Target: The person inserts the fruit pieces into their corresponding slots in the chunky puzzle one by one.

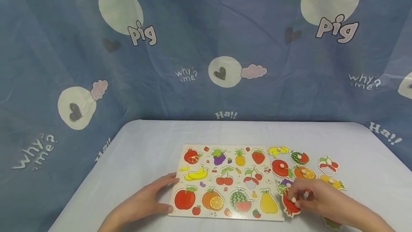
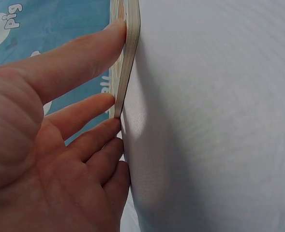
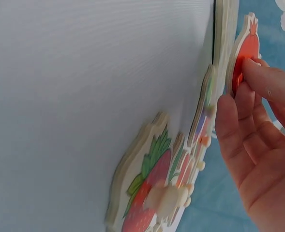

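Observation:
My left hand [image 1: 146, 198] rests at the left edge of a wooden fruit puzzle board [image 1: 226, 199], thumb near the front corner and fingers farther up. In the left wrist view the thumb [image 2: 84, 60] and fingertips touch the board's side. With my right hand [image 1: 318, 199] I pinch a pomegranate puzzle piece [image 1: 290, 208] by its small knob, just off the board's front right corner. The right wrist view has this piece [image 3: 249, 46] raised and tilted above the other pieces. A grape piece [image 1: 285, 182] lies partly hidden behind it.
Right of the board lie loose knobbed pieces: banana [image 1: 278, 150], watermelon [image 1: 300, 158], apple [image 1: 280, 168], orange [image 1: 304, 172], cherry [image 1: 328, 165] and a yellow one [image 1: 333, 182]. A strawberry piece [image 3: 142, 203] lies under my right forearm. A blue printed curtain [image 1: 193, 96] hangs behind the white table [image 1: 154, 135].

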A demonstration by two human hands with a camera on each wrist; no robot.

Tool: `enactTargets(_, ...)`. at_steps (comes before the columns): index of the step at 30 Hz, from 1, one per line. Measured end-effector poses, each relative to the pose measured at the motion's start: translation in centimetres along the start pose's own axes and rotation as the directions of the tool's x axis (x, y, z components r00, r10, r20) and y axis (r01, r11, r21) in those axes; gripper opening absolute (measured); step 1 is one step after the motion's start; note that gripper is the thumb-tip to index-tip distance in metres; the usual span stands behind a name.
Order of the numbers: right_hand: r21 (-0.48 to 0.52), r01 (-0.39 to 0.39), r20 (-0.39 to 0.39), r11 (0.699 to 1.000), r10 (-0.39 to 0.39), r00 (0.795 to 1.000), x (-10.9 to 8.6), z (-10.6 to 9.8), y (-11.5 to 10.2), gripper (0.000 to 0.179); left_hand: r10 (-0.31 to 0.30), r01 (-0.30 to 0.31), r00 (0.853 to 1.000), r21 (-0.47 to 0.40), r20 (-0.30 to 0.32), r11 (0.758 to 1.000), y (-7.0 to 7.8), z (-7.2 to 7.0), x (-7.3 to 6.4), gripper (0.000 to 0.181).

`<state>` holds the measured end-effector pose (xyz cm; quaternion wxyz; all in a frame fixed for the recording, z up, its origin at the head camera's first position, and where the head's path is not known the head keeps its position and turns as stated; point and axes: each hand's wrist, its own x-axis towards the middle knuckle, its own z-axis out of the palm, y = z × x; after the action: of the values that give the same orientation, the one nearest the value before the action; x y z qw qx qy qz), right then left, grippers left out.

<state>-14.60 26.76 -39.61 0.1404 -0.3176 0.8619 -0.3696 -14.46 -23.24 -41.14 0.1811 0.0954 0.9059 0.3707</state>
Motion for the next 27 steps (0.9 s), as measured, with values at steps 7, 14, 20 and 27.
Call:
enactTargets(7, -0.02, -0.005, -0.014, 1.0, 0.005, 1.0, 0.8, 0.1, -0.5, 0.016, 0.006, -0.006, 1.0, -0.009, 0.009, 1.0, 0.1, 0.1, 0.0, 0.078)
enactTargets(14, -0.03, 0.011, -0.026, 0.999, -0.012, 1.0, 1.6, 0.2, -0.8, 0.017, 0.008, -0.008, 1.0, -0.008, 0.01, 1.0, 0.1, 0.0, -0.1, 0.078)
enactTargets(20, -0.034, 0.065, -0.043, 0.997, -0.066, 0.997, 2.0, 0.0, -1.1, 0.019, 0.004, -0.004, 1.0, -0.022, 0.018, 1.0, 0.1, 0.0, -0.1, 0.078)
enactTargets(27, -0.082, 0.164, -0.069, 0.983, -0.169, 0.983, 2.9, -0.2, -1.5, 0.019, 0.021, -0.021, 1.0, -0.022, 0.019, 1.0, 0.1, -0.1, -0.2, 0.077)
